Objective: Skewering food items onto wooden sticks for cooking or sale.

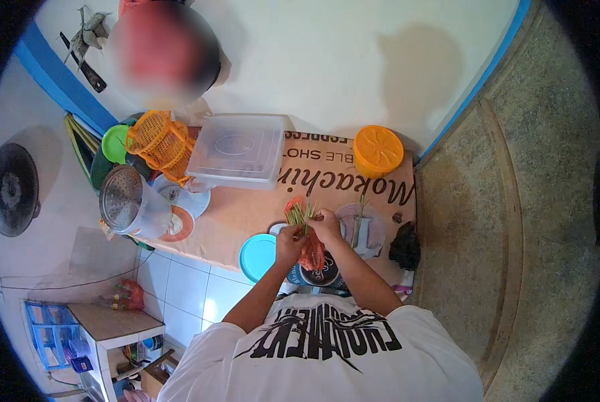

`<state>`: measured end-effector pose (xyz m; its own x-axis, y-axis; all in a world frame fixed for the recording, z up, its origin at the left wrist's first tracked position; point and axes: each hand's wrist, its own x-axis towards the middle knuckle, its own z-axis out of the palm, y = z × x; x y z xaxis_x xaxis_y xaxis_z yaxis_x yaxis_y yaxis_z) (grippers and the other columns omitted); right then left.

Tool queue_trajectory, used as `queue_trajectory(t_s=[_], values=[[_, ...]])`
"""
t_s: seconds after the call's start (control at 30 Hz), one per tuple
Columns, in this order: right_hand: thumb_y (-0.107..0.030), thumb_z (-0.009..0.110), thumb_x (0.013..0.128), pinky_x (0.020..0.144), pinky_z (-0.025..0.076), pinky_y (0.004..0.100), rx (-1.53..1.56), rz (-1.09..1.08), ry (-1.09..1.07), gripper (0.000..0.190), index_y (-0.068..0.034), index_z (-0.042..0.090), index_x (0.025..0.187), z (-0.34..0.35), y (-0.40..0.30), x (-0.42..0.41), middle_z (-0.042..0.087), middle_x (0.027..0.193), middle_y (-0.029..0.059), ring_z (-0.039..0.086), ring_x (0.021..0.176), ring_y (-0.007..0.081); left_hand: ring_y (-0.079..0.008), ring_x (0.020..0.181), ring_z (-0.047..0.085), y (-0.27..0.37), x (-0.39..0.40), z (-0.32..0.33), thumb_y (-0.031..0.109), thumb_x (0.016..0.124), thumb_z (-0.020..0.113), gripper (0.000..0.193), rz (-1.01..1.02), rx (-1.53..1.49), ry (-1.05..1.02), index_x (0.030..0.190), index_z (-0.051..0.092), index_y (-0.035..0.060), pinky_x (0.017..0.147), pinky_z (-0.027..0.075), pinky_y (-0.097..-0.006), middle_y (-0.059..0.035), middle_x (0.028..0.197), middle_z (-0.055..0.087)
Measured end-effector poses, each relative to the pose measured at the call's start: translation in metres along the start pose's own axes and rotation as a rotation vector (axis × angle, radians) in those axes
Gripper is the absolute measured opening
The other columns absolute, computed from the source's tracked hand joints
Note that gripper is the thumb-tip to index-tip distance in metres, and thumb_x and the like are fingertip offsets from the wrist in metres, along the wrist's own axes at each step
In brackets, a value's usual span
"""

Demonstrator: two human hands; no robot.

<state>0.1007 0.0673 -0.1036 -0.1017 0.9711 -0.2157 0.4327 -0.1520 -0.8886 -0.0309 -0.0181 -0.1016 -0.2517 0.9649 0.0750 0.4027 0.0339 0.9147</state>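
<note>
A small bundle of thin green stalks point(300, 216) is held over the table, its cut-looking ends fanned out. My left hand point(290, 244) grips the bundle from the left and below. At its right side, the fingers of my right hand point(325, 226) pinch some of the stalks. A crumpled red plastic bag point(314, 254) lies beneath my hands, partly hidden by them. Right of my right hand, a few green stalks point(358, 223) lie on the printed table cover point(219, 221). A round turquoise lid point(257, 258) is left of my left forearm.
A lidded clear plastic box point(239, 148), an orange basket point(161, 140) and a steamer pot point(134, 203) stand at the left. An orange-lidded tub point(377, 151) stands at the back right. A black plastic bag point(405, 246) lies by the right edge. A wall runs behind.
</note>
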Motion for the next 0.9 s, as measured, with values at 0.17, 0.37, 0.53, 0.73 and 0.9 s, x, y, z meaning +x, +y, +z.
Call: queue_trajectory(t_s=[0.17,0.37,0.53,0.73,0.9], values=[[-0.019,0.082,0.080,0.073,0.053,0.0327,0.172,-0.024,-0.073,0.030,0.000,0.072,0.101,0.000,0.000,-0.003,0.075,0.089,0.0126,0.070,0.079,0.0178,-0.0294,0.091,0.073,-0.017,0.001,0.002,0.009,0.080,0.075,0.036,-0.102,-0.067,-0.040,0.114,0.068,-0.0020,0.084,0.057,-0.0370,-0.0192,0.100,0.073],[-0.018,0.080,0.084,0.075,0.055,0.0311,0.010,-0.036,-0.193,0.030,0.001,0.072,0.106,-0.010,-0.016,-0.003,0.075,0.090,0.0100,0.070,0.079,0.0164,-0.0262,0.094,0.073,-0.039,0.010,-0.008,0.011,0.085,0.075,0.038,-0.088,-0.128,-0.149,0.120,0.065,-0.0005,0.084,0.057,-0.0355,-0.0182,0.102,0.074],[-0.021,0.075,0.091,0.078,0.059,0.0319,0.468,0.134,-0.335,0.028,0.002,0.071,0.107,-0.024,-0.026,-0.001,0.072,0.094,0.0083,0.070,0.082,0.0171,-0.0220,0.095,0.072,-0.031,0.018,-0.013,0.010,0.088,0.074,0.036,-0.111,-0.223,-0.256,0.120,0.064,-0.0031,0.085,0.057,-0.0335,-0.0164,0.103,0.074],[-0.022,0.076,0.091,0.077,0.058,0.0306,0.455,0.126,-0.260,0.029,0.001,0.072,0.108,-0.036,-0.039,0.002,0.072,0.096,0.0074,0.070,0.084,0.0161,-0.0189,0.097,0.070,-0.005,0.017,-0.021,0.011,0.089,0.074,0.031,-0.130,-0.157,-0.267,0.115,0.068,-0.0054,0.086,0.056,-0.0318,-0.0155,0.108,0.072],[-0.021,0.075,0.090,0.073,0.058,0.0291,0.327,-0.030,-0.234,0.028,0.000,0.073,0.107,-0.038,-0.044,0.010,0.072,0.088,0.0074,0.069,0.079,0.0147,-0.0187,0.090,0.071,0.019,0.023,-0.020,0.012,0.089,0.074,0.029,-0.099,-0.137,-0.192,0.111,0.070,-0.0056,0.082,0.057,-0.0320,-0.0138,0.099,0.074]])
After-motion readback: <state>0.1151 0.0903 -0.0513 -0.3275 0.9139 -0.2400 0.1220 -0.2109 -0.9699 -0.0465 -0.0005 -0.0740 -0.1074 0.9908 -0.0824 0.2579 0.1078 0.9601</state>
